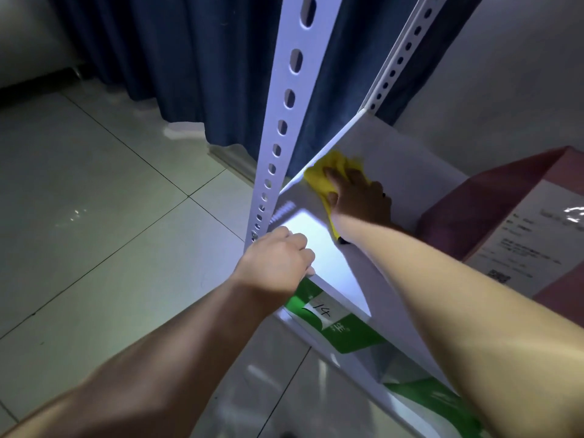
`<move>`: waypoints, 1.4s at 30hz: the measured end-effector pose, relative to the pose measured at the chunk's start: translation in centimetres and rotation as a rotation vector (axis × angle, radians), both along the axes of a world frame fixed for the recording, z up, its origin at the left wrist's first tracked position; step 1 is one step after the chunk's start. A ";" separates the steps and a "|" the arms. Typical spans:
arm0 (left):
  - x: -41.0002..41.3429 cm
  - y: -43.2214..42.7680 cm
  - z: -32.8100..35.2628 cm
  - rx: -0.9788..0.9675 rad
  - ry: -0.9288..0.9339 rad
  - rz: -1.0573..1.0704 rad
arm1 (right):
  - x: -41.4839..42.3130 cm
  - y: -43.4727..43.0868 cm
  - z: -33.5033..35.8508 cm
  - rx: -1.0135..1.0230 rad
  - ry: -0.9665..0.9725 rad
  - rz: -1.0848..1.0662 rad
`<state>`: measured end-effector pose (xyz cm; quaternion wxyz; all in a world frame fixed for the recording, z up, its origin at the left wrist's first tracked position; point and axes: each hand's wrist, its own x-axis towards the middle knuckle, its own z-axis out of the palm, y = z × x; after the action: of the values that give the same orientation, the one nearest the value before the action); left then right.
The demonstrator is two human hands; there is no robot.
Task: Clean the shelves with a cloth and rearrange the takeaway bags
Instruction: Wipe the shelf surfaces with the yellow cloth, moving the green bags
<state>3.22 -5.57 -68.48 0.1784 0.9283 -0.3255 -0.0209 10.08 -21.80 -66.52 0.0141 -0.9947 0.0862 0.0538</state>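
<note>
The yellow cloth lies on the white shelf near its left edge, under the right hand, whose fingers press it, stretched flat; cloth shows at eleven o'clock of the fingers and trails beneath the palm toward six. At seven o'clock of the cloth, the left hand curls over the shelf's front edge beside the perforated post. A pink takeaway bag stands at three o'clock; a green-and-white bag marked 14 sits below the shelf

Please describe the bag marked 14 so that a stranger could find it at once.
Find the white metal shelf with perforated posts. Under its front edge, which the left hand grips, sits a green-and-white bag. Unlike the pink bag on top, it bears a white label with a handwritten 14.
</note>
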 end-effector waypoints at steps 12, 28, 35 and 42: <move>0.4 0.0 0.8 0.135 0.003 -0.010 | 4.4 -2.1 -0.1 0.059 0.032 -0.336; 0.6 0.1 -1.5 -0.057 -0.295 0.014 | 4.2 -2.5 -1.2 0.118 -0.113 0.024; 0.5 0.3 -1.6 -0.096 -0.332 0.004 | 7.6 -2.4 -1.3 0.163 -0.012 -0.183; 0.3 0.1 -1.2 -0.096 -0.287 0.006 | 1.9 0.5 0.2 0.088 -0.055 0.286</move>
<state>3.48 -5.49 -69.70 0.1743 0.9132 -0.3454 0.1282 11.96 -21.32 -66.35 0.0523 -0.9964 -0.0593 0.0319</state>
